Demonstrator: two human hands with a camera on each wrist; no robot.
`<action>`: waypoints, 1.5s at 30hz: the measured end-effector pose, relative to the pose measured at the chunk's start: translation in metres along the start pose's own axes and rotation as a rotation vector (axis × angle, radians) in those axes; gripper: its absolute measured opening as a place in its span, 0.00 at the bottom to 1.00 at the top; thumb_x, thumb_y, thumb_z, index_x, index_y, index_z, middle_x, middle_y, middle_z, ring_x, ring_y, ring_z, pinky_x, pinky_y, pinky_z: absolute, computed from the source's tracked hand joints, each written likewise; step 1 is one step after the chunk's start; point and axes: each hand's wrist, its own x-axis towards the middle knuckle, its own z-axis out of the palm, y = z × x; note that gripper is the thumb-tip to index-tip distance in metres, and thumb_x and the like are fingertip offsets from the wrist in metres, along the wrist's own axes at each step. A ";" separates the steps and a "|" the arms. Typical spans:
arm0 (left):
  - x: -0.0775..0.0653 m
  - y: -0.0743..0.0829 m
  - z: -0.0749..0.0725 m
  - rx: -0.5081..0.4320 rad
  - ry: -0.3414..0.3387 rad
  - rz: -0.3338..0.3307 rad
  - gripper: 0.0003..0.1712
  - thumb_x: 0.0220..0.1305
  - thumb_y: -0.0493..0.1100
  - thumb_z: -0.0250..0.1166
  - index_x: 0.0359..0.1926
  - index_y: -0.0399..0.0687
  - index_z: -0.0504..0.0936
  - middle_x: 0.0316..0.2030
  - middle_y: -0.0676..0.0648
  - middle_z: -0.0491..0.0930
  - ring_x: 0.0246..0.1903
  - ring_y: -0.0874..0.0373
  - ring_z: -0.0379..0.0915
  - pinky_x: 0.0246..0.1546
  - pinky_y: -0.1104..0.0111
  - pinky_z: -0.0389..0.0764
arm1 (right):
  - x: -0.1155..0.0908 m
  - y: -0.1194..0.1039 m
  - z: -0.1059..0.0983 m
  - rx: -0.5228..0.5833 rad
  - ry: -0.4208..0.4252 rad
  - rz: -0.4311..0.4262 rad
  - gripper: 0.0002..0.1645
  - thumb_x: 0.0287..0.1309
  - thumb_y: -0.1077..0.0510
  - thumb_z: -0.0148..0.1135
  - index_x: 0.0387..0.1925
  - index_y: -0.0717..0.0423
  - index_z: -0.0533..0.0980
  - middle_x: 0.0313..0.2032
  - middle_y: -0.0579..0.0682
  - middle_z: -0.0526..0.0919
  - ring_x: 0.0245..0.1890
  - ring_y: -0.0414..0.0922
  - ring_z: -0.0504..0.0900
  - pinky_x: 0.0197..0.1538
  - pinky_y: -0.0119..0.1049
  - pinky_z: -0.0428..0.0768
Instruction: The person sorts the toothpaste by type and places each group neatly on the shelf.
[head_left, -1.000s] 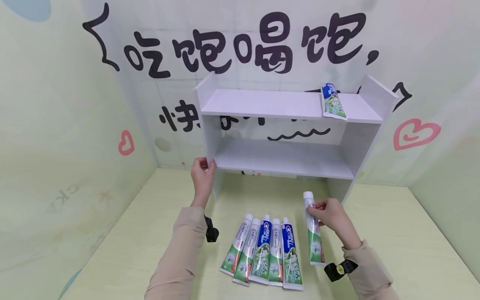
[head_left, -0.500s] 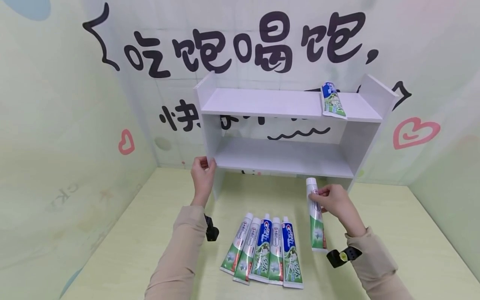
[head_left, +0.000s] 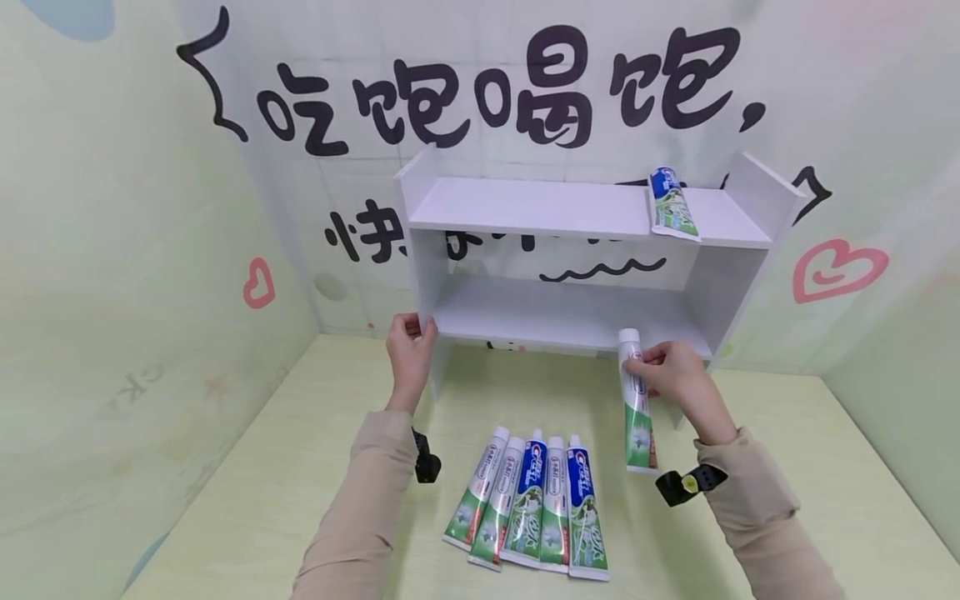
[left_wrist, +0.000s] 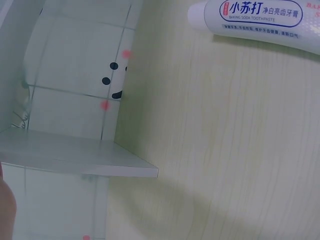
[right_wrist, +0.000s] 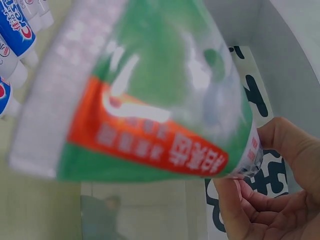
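My right hand pinches a white and green toothpaste tube near its cap. The cap points up and overlaps the front edge of the shelf unit's lower board in the head view. In the right wrist view, the tube's flat end fills the middle, with thumb and fingers around its far part. My left hand grips the left side panel of the white shelf unit, fingers curled at its outer side. A blue and green Crest tube lies on the top board, right of centre.
Several toothpaste tubes lie fanned out on the table, among them a white and green tube at the left and a Crest tube at the right. The lower board runs between the side panels. A lettered wall stands behind the unit.
My right hand has raised the toothpaste tube toward the shelf unit's lower board, moving slightly right. My left hand keeps its place on the side panel. The head view has shifted slightly.
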 end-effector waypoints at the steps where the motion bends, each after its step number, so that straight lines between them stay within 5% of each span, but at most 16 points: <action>1: 0.000 0.000 0.000 0.001 0.001 0.001 0.17 0.58 0.40 0.58 0.43 0.31 0.70 0.40 0.36 0.75 0.39 0.49 0.71 0.47 0.60 0.75 | 0.001 0.000 -0.001 -0.005 0.001 -0.002 0.23 0.56 0.55 0.56 0.42 0.75 0.71 0.36 0.64 0.76 0.26 0.44 0.76 0.29 0.31 0.78; 25: 0.000 0.000 -0.002 0.008 0.027 0.010 0.15 0.57 0.39 0.59 0.41 0.30 0.71 0.37 0.36 0.75 0.36 0.50 0.72 0.43 0.64 0.76 | 0.036 -0.009 -0.022 0.041 0.108 -0.008 0.26 0.54 0.54 0.55 0.43 0.77 0.72 0.41 0.66 0.76 0.23 0.38 0.77 0.29 0.30 0.81; 41: -0.002 0.001 -0.001 0.020 0.012 0.020 0.15 0.58 0.40 0.58 0.41 0.32 0.71 0.38 0.37 0.76 0.37 0.50 0.73 0.42 0.64 0.77 | 0.060 -0.012 -0.036 -0.054 0.216 -0.065 0.19 0.53 0.54 0.57 0.28 0.71 0.73 0.24 0.54 0.77 0.19 0.40 0.72 0.22 0.31 0.75; 45: -0.002 0.000 -0.002 0.024 0.008 0.019 0.15 0.58 0.40 0.59 0.41 0.32 0.72 0.37 0.37 0.76 0.37 0.50 0.73 0.43 0.63 0.77 | 0.067 -0.009 -0.035 -0.054 0.240 -0.067 0.19 0.53 0.55 0.57 0.28 0.72 0.72 0.26 0.57 0.77 0.19 0.40 0.73 0.22 0.30 0.76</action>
